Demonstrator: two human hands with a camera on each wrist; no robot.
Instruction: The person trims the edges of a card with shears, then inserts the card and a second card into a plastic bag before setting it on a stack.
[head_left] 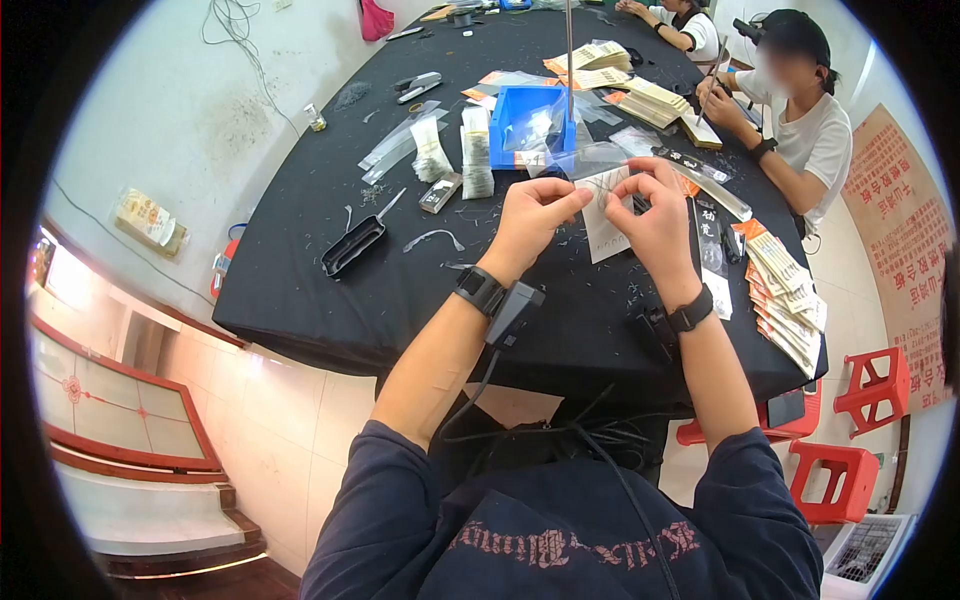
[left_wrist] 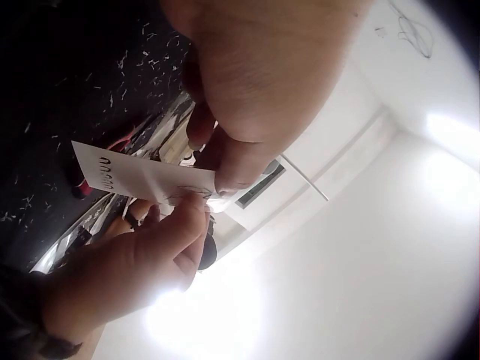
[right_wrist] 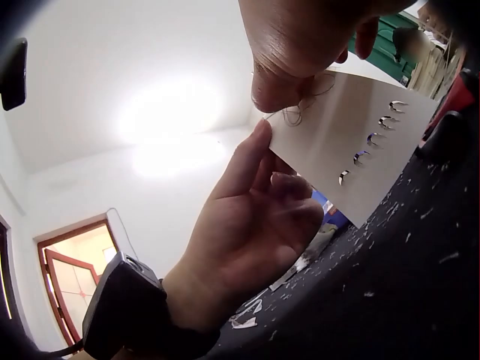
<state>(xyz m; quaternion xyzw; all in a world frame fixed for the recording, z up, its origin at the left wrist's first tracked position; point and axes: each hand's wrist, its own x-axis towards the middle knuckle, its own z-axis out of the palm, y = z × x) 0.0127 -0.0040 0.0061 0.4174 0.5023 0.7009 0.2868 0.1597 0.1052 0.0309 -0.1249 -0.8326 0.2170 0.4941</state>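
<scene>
A white card (head_left: 606,232) stands tilted in front of the person, held between both hands. Several small shiny fish hooks (right_wrist: 373,139) sit in a row near its lower end, and thin loops of fishing line (right_wrist: 296,112) curl near its upper end. With thumb and finger, the left hand (head_left: 540,218) pinches the card's upper edge. The right hand (head_left: 656,212) pinches at that same end, its thumb over the looped line on the card's face and other fingers behind, as the left wrist view shows. The fingertips of both hands nearly meet there.
The black-covered table (head_left: 300,290) bears a blue bin (head_left: 510,170), bundles of packets (head_left: 462,150), a black tray (head_left: 354,247), a stapler (head_left: 418,87) and stacked printed packs (head_left: 785,290). Another person (head_left: 800,140) works at the right side. Red stools (head_left: 835,480) stand at the lower right.
</scene>
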